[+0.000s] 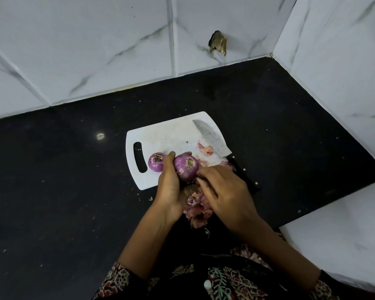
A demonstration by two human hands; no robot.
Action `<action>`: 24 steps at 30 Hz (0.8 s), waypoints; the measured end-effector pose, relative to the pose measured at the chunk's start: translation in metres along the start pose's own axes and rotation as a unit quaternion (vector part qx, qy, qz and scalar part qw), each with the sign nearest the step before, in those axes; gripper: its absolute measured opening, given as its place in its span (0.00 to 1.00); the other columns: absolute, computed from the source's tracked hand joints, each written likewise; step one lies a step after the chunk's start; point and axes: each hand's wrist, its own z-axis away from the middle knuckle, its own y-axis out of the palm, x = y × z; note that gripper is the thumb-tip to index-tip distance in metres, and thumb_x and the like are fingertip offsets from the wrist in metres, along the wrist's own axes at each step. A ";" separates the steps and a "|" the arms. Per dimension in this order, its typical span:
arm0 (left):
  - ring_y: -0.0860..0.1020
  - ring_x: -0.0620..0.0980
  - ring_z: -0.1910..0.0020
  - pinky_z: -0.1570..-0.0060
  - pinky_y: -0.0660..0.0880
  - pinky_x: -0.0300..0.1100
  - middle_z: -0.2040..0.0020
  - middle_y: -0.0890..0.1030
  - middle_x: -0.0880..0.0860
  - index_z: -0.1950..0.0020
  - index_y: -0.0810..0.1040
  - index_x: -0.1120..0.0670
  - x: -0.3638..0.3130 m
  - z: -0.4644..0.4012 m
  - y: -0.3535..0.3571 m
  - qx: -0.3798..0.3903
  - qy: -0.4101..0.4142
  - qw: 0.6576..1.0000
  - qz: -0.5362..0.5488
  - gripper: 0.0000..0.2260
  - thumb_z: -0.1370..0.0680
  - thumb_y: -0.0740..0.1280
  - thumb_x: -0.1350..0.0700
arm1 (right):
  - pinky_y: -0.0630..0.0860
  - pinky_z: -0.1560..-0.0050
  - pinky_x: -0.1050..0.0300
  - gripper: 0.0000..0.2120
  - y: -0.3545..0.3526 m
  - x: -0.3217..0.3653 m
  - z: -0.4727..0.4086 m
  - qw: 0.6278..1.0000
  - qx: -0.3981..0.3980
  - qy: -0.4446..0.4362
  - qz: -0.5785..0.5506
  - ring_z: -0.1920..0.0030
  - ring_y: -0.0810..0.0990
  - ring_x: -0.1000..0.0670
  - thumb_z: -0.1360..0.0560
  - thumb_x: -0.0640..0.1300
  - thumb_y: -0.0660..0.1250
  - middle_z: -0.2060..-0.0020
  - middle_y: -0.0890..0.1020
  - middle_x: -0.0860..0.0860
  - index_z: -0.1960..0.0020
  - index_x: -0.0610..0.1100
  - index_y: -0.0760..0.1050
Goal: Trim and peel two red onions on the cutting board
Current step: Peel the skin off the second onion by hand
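- Head view: the left hand point(171, 187) is cupping a red onion point(186, 167), fingers curled round its far and left sides, holding it just above the near edge of the cutting board point(160, 133).
- The right hand point(223, 191) is pressing in from the onion's right, fingertips point(200, 171) pinching at its lower right flank. Looks like a skin pinch, but the actual contact is hidden under the fingers, so I can't tell whether a flap is in the grip.
- Axis: the trimmed, brownish end of the held onion is facing up toward the camera, so its long axis is running roughly from the palm up toward the viewer. Skin should be stripping down along that axis, away from the cut end.
- Nearer hand for the peel: the right; the left is only steadying.
- The second onion point(156, 162) is sitting on the board just left of the left-hand grip, touching or nearly touching the fingers, cut end up. It's looking already peeled, glossy purple.
- The knife point(212, 138) is lying on the board beyond and right of the grip, blade pointing away, nobody holding it.
- Peel scraps point(198, 210) are piling on the black counter point(63, 191) below the hands, with a few pink bits point(206, 149) beside the blade.
- My read: peeling on onion two is underway, trimming likely done.
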 end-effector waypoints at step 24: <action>0.81 0.52 0.47 0.60 0.78 0.39 0.42 0.80 0.62 0.41 0.75 0.57 0.005 0.000 -0.004 0.016 0.082 0.979 -0.185 0.16 0.17 0.53 0.50 | 0.78 0.62 0.66 0.13 -0.025 -0.001 -0.038 0.932 0.120 0.268 -0.211 0.64 0.82 0.57 0.37 0.40 0.76 0.63 0.83 0.52 0.54 0.41 0.80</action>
